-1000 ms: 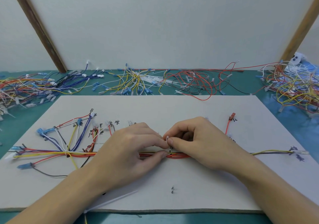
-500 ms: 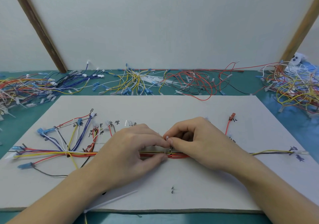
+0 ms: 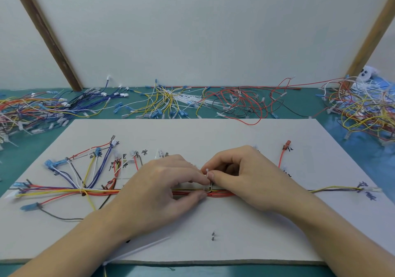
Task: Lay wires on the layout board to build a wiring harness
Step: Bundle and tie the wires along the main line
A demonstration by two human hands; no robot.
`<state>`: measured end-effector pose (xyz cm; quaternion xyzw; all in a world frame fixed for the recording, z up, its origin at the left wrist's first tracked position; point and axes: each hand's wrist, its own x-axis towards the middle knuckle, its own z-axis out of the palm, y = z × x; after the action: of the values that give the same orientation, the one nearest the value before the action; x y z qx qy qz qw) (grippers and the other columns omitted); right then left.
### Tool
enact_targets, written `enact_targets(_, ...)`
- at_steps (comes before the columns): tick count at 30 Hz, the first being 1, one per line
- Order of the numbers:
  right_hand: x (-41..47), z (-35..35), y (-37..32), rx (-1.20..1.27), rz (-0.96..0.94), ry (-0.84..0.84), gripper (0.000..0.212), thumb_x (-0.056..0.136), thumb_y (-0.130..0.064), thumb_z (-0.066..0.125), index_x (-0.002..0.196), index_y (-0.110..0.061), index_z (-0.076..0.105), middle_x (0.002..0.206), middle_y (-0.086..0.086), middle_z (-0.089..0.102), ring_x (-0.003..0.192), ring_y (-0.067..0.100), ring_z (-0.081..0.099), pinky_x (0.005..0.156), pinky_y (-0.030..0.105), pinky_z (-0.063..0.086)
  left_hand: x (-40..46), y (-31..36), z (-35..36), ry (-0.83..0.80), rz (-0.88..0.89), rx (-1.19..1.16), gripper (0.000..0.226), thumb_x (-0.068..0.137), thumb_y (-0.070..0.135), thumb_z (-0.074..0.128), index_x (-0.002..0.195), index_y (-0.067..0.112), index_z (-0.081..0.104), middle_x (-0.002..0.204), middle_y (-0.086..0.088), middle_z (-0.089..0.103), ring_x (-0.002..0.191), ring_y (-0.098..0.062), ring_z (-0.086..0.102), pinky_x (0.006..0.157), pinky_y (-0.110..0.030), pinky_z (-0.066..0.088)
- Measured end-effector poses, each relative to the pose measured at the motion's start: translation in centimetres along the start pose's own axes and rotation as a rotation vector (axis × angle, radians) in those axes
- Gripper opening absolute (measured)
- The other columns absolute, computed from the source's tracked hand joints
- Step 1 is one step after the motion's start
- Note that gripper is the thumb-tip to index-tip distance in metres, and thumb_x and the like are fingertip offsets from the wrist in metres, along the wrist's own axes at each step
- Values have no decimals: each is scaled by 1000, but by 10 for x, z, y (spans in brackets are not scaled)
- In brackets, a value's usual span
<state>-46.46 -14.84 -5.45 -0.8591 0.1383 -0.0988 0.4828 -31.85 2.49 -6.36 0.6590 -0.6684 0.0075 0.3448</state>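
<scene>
A white layout board (image 3: 213, 135) lies flat in front of me with handwritten labels. A bundle of coloured wires (image 3: 64, 191) runs left to right across its middle, fanning out to blue connectors at the left. At the bundle's middle, my left hand (image 3: 158, 189) and my right hand (image 3: 245, 176) meet. Both pinch a small white cable tie (image 3: 207, 173) that wraps the bundle beside a metal peg. My right thumb and forefinger hold the tie's upper end; my left thumb presses under the wires. A red wire (image 3: 282, 157) branches up at the right.
Heaps of loose wires lie on the green table beyond the board: blue and mixed (image 3: 32, 112) at left, yellow and white (image 3: 168, 101) in the middle, red (image 3: 241, 103), and a tangle (image 3: 367, 110) at right. A spare white cable tie (image 3: 139, 249) and a metal peg (image 3: 213, 235) sit near the board's front edge.
Almost nothing has moved. Both hands stay pinched at the same spot on the bundle, with only slight finger shifts.
</scene>
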Motion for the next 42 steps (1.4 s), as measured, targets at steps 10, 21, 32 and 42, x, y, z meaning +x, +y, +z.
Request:
enact_targets(10, 0, 0, 0, -21, -12, -9, 17, 93, -15, 69, 94, -27, 80, 73, -6, 74, 61, 0, 58, 59, 15, 43, 0, 4, -2, -13, -40, 8, 22, 81, 32, 83, 102, 31, 78, 94, 20, 71, 87, 2, 63, 72, -28, 54)
enact_targets(21, 0, 0, 0, 7, 3, 12, 15, 93, -15, 69, 93, -25, 80, 72, -7, 74, 61, 0, 59, 59, 15, 44, 0, 5, -2, -12, -42, 25, 21, 81, 24, 85, 100, 29, 78, 93, 21, 71, 90, 1, 65, 75, -27, 53)
enact_targets(32, 0, 1, -1, 14, 12, 20, 15, 92, -14, 69, 93, -24, 80, 71, -6, 73, 61, 1, 59, 58, 14, 43, 0, 4, -2, -11, -45, 31, 20, 82, 25, 84, 100, 30, 77, 93, 22, 71, 90, 1, 65, 75, -27, 53)
enact_targets(42, -1, 0, -1, -3, -1, 10, 15, 92, -15, 70, 91, -26, 80, 73, -6, 74, 62, 0, 59, 59, 15, 45, 0, 4, -2, -11, -47, 28, 16, 83, 27, 82, 98, 31, 77, 92, 24, 70, 89, 1, 65, 73, -27, 52)
